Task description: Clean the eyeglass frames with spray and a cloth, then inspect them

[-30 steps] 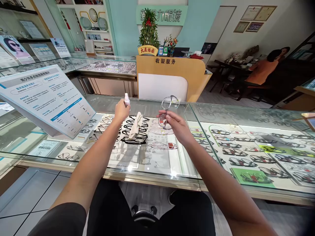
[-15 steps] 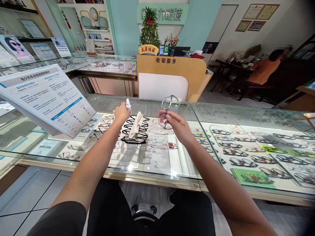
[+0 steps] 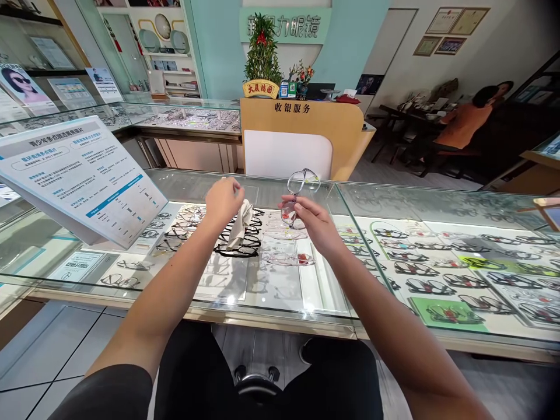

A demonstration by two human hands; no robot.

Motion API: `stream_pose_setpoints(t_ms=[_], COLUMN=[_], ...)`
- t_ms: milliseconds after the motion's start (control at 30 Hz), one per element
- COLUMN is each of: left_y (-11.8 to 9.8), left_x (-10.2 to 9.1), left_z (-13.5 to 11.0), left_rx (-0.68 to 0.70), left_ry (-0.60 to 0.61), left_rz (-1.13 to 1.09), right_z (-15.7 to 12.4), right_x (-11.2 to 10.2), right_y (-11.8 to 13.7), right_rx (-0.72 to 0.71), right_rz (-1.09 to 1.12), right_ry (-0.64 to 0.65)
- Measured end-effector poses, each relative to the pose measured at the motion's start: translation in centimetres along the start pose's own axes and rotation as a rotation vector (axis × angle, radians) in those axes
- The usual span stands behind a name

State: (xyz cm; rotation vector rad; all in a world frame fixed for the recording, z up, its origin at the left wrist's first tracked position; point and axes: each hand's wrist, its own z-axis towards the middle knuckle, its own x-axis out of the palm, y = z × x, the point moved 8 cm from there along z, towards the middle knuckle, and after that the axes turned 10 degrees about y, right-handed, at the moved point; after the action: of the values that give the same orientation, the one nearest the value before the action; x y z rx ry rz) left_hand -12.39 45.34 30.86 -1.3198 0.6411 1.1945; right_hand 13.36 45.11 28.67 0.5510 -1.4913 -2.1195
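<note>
Two hands over a glass counter [image 3: 271, 318] of frames.
A sign [image 3: 83, 175] leans at left. The right hand [image 3: 314, 224] pinches clear glasses [image 3: 301, 182], raised above the glass. The left hand [image 3: 224, 199] is curled just above the cloth [image 3: 240, 227] lying on the counter; its grasp is hidden.

The slanted sign board [image 3: 83, 175] blocks the bench [image 3: 262, 289] on the left. The cloth [image 3: 240, 226] and the raised glasses [image 3: 301, 185] occupy the middle. The near glass is free.
</note>
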Motion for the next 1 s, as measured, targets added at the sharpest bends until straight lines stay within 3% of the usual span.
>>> stream_pose_setpoints(t_ms=[100,233,333,467,667,733,867,1000], left_y=[0.3,0.8,1.1,1.0,0.1,-0.7,-3.3,-5.2], left_x=[2.0,3.2,3.5,3.1,2.4,2.6,3.9,4.9], left_z=[0.0,0.2,0.2,0.5,0.8,0.6,-0.8,-2.3], left_rx=[-0.072,-0.101,-0.109,-0.089,-0.022,0.007,0.008,-0.007], left_ry=[0.195,0.3,0.332,0.286,0.237,0.307,0.563,0.646], left_rz=[0.085,0.077,-0.004,-0.146,-0.523,-0.76,-1.332,-1.442], right_z=[0.0,0.0,0.0,0.0,0.0,0.0,-0.1,-0.2], right_x=[-0.1,-0.1,-0.1,-0.3,-0.5,-0.6,-0.6,-0.7], right_y=[-0.1,-0.2,-0.2,-0.2,-0.1,0.1,0.6,1.0], right_rx=[0.008,0.004,0.002,0.013,-0.002,-0.012,-0.031,-0.05], right_rz=[-0.005,-0.006,-0.005,-0.014,0.005,0.008,0.01,0.008], right_ry=[-0.007,-0.002,-0.001,-0.016,-0.007,-0.01,-0.017,-0.046])
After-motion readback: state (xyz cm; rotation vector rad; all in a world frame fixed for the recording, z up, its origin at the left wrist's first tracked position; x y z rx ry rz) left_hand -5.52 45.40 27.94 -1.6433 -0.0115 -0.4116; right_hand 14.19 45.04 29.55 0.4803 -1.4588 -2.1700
